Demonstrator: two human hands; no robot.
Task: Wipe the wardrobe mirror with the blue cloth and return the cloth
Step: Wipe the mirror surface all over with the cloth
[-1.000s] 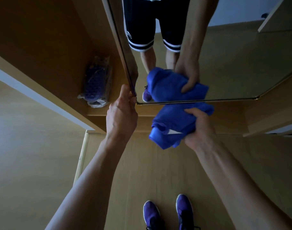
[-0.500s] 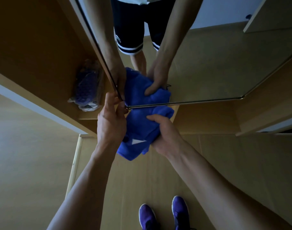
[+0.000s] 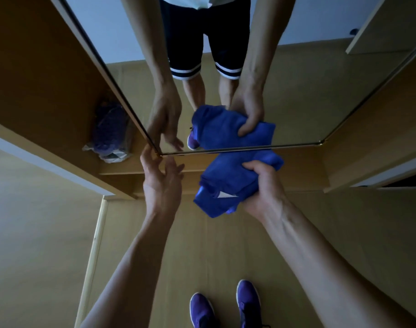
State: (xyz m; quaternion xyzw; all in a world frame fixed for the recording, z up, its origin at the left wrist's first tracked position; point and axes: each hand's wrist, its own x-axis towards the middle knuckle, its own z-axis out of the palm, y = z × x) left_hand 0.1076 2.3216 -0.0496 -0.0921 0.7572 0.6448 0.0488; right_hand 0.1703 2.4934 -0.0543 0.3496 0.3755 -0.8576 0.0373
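Note:
The wardrobe mirror point(image 3: 308, 95) fills the upper middle of the view, and its bottom edge runs just above my hands. My right hand point(image 3: 266, 188) grips the bunched blue cloth point(image 3: 228, 183) and holds it against the door just below the mirror's bottom edge. The cloth's top touches that edge, and a white tag shows on its underside. My left hand point(image 3: 161, 183) is at the mirror door's lower left corner. Its fingers are straight and spread, and its thumb lies next to the door's edge. Both hands and the cloth are reflected in the glass.
Inside the open wardrobe to the left lies a plastic-wrapped purple bundle point(image 3: 110, 133) on the bottom shelf. A wooden wardrobe panel point(image 3: 372, 138) stands to the right of the mirror. My purple shoes point(image 3: 226, 308) stand on the wooden floor below.
My left hand has let go of the mirror door's edge and opened its fingers. My right hand swept the cloth left to the corner, then back to the right.

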